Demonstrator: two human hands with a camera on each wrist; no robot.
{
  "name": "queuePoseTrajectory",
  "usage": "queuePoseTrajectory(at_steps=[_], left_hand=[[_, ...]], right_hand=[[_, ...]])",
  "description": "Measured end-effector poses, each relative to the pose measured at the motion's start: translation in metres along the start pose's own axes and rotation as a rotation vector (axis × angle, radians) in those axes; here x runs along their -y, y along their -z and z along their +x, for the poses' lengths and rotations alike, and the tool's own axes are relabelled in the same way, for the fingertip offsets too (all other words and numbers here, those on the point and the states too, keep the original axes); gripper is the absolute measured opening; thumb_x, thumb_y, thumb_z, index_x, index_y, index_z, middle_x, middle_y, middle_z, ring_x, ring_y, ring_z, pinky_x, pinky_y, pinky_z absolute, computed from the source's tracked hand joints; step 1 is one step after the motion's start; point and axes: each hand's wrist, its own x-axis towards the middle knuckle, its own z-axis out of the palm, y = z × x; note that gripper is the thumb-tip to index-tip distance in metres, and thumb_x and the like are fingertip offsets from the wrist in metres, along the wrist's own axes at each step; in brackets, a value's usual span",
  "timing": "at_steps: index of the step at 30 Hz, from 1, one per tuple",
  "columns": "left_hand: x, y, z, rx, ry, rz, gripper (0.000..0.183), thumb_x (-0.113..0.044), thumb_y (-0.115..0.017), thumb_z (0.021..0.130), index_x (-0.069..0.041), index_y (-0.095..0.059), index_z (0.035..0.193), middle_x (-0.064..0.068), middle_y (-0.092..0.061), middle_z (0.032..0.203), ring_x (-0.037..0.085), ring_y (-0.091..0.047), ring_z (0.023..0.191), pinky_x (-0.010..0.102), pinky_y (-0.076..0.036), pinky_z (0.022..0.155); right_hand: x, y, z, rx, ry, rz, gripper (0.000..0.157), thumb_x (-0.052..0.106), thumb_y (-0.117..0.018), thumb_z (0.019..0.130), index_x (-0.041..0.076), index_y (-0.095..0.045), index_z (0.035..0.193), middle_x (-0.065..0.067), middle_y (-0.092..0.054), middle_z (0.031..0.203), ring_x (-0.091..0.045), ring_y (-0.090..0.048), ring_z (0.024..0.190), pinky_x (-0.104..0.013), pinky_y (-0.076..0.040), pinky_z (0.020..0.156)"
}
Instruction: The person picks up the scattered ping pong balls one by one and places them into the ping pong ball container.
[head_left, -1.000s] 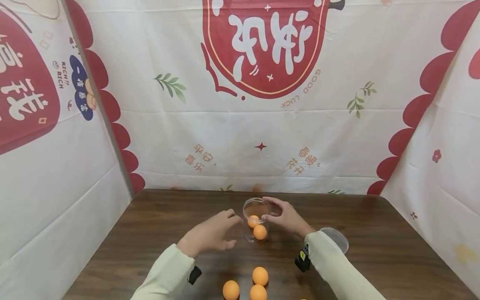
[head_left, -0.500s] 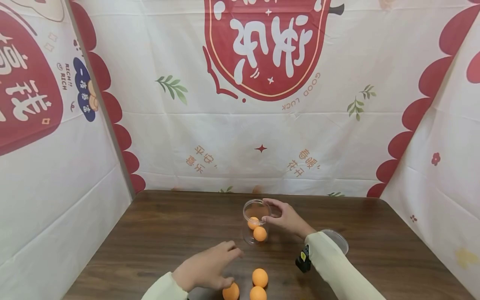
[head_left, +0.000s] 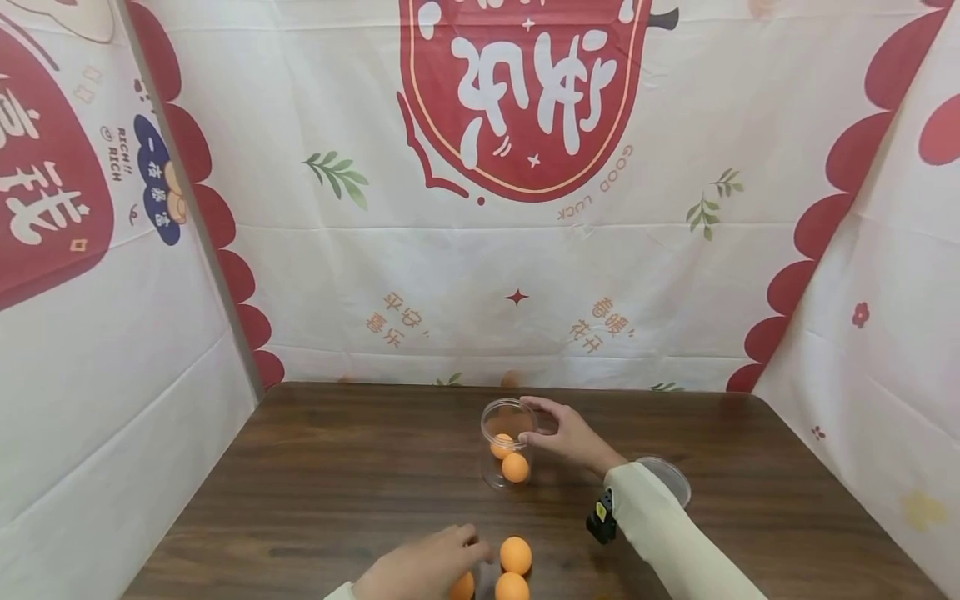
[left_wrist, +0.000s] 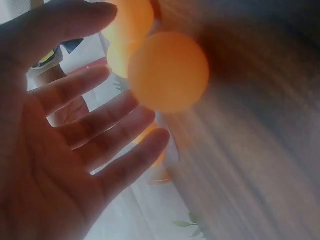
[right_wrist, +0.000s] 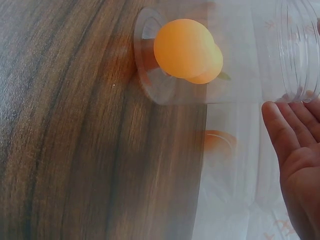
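A clear plastic jar (head_left: 495, 479) stands upright on the table with two orange ping-pong balls (head_left: 515, 467) inside. My right hand (head_left: 573, 439) holds the jar by its threaded rim, thumb on the near side and fingers on the far side; the right wrist view shows fingertips (right_wrist: 272, 112) against the rim. My left hand (head_left: 420, 567) is low at the table's near part, beside a loose ping-pong ball (left_wrist: 169, 72) it partly hides in the head view. Its fingers are extended and spread around that ball, and no grip shows.
Two more orange balls, a farther ball (head_left: 516, 556) and a nearer ball (head_left: 512, 587), lie just right of my left hand. A clear round lid (head_left: 667, 480) lies by my right forearm. Printed cloth (head_left: 480, 267) walls the wooden table (head_left: 360, 467) at the back and sides.
My left hand has moved from beside the jar down toward me, to the loose ball at the near left. My right hand stays on the jar's rim.
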Motion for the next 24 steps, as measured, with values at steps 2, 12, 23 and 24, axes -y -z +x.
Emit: queuePoseTrajectory(at_steps=[2, 12, 23, 24], left_hand=[[0.0003, -0.0043, -0.0006, -0.005, -0.006, -0.004, 0.048, -0.056, -0.061, 0.085, -0.026, -0.057, 0.123, -0.014, -0.056, 0.105, -0.003, -0.05, 0.087, 0.017, -0.047, 0.069], [-0.0054, -0.0097, 0.0033, -0.037, -0.028, 0.044, 0.043, -0.049, -0.063, 0.087, -0.026, -0.058, 0.124, -0.013, -0.055, 0.101, -0.004, -0.046, 0.08, 0.015, -0.044, 0.065], [-0.0058, -0.011, 0.003, -0.032, -0.01, 0.016, 0.031, -0.05, -0.066, 0.084, -0.026, -0.062, 0.104, -0.016, -0.05, 0.089, -0.004, -0.042, 0.071, 0.015, -0.042, 0.061], [-0.0061, -0.0112, 0.0029, -0.028, 0.0, 0.01, 0.03, -0.05, -0.066, 0.084, -0.026, -0.062, 0.102, -0.016, -0.049, 0.087, -0.004, -0.042, 0.07, 0.016, -0.042, 0.06]], right_hand=[[0.0006, -0.001, 0.0003, -0.003, 0.005, -0.013, 0.062, 0.024, -0.07, 0.087, -0.004, -0.045, 0.136, -0.025, -0.048, 0.139, -0.041, -0.046, 0.128, -0.043, -0.048, 0.096], [0.0019, -0.002, -0.001, -0.011, -0.018, -0.036, 0.062, 0.025, -0.069, 0.088, -0.003, -0.045, 0.137, -0.024, -0.048, 0.139, -0.041, -0.046, 0.128, -0.047, -0.047, 0.097], [0.0002, -0.003, -0.0019, -0.019, -0.032, -0.013, 0.063, 0.025, -0.071, 0.086, -0.002, -0.045, 0.137, -0.023, -0.048, 0.14, -0.04, -0.045, 0.129, -0.047, -0.047, 0.097], [0.0003, -0.0031, -0.0014, -0.016, -0.033, -0.009, 0.063, 0.025, -0.071, 0.086, -0.001, -0.045, 0.138, -0.022, -0.048, 0.14, -0.04, -0.045, 0.129, -0.047, -0.047, 0.097]])
